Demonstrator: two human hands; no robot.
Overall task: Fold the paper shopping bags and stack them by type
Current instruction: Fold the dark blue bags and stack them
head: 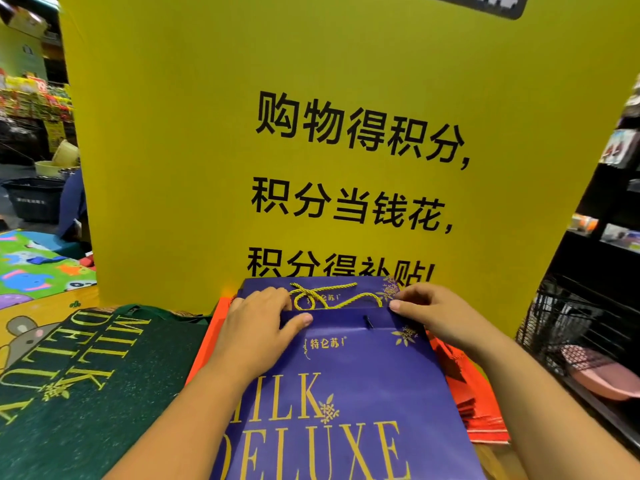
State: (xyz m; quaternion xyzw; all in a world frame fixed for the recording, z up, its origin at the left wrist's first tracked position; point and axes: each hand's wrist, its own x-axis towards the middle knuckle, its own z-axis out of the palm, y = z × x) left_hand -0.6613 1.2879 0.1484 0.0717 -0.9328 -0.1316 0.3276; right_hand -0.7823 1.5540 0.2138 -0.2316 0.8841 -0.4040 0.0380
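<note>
A purple paper bag (346, 386) with gold "MILK DELUXE" lettering lies flat in front of me on a pile of red bags (474, 393). Another purple bag (329, 285) with a gold rope handle (325, 296) lies under its far end. My left hand (259, 323) rests flat on the top bag's far left corner, thumb along the top edge. My right hand (426, 310) pinches the far right corner of that edge. A dark green bag (83, 382) with the same lettering lies flat to the left.
A big yellow sign board (311, 133) with black characters stands right behind the bags. A black wire rack (575, 327) holding a pink item sits at the right. At the left are a colourful play mat (31, 268) and a black basket (34, 199).
</note>
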